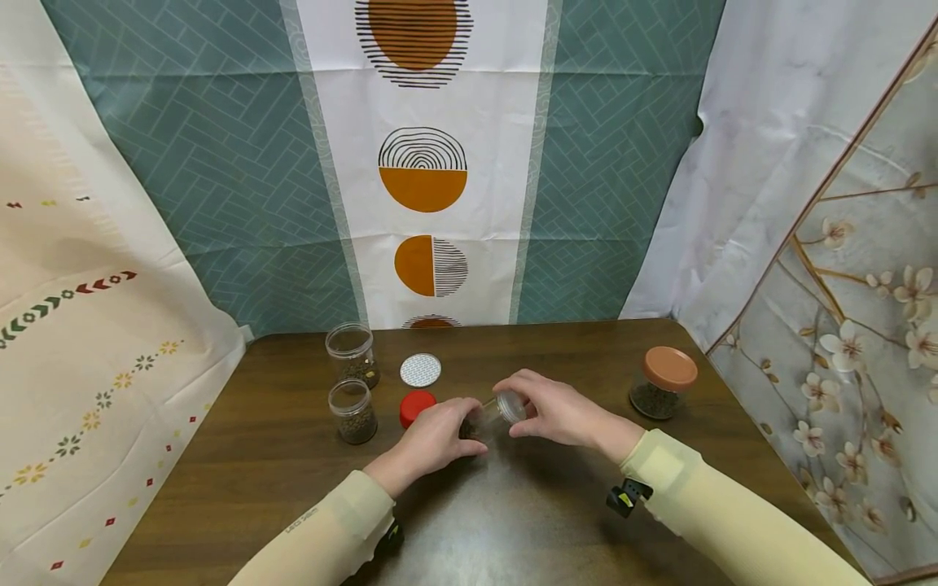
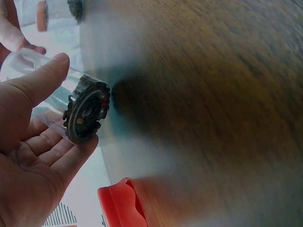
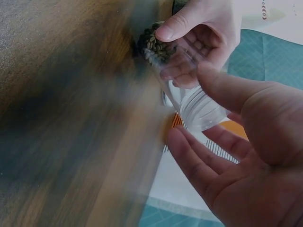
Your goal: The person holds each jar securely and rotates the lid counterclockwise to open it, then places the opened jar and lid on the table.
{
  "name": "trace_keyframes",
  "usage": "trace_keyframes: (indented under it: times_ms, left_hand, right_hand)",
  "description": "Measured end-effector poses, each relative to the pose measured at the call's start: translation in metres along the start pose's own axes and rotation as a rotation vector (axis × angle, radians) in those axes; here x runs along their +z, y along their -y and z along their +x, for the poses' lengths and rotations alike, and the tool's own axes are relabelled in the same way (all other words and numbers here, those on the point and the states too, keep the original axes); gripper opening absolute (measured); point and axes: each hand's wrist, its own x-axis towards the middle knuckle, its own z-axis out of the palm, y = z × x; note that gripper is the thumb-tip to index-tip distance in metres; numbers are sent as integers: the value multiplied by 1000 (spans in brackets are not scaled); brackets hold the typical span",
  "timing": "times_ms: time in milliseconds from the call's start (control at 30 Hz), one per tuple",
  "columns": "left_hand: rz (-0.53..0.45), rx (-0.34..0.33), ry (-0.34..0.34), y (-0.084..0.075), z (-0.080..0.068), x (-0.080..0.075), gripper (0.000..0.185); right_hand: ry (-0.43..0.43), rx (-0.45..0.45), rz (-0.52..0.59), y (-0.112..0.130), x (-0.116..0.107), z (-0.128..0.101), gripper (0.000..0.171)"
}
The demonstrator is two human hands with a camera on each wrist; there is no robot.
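Note:
A small clear jar [image 1: 495, 414] without a lid lies tilted between both hands just above the brown table [image 1: 557, 350], dark seeds [image 3: 154, 45] gathered at its base. My left hand [image 1: 460, 425] grips the base end, thumb and fingers curled round it [image 2: 85, 113]. My right hand [image 1: 517, 406] holds the open mouth end [image 3: 199, 106], thumb above and fingers below. A red lid [image 1: 416, 405] lies just left of my left hand, also seen as the red lid [image 2: 120, 205] below the jar.
A white lid [image 1: 421, 369] lies behind the red one. Two open clear jars [image 1: 352, 353] [image 1: 353, 411] with seeds stand at the left. A seed jar with an orange lid [image 1: 664, 382] stands at the right. Patterned cloths hang around the table.

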Motion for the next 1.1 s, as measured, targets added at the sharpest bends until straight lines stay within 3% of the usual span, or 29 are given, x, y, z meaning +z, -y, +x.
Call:
trace_keyframes:
  times_ms: [167,467,1100]
  left_hand:
    - [-1,-1,0,0,0,-1,51]
    - [27,-6,-5,0,1,2,48]
    - [17,-19,17,-1,1,1,52]
  right_hand:
    - [-6,61,6,1,-2,0,68]
    - [-35,205,-86,7,-5,4,60]
    - [-5,105,-25,2,-7,1,46]
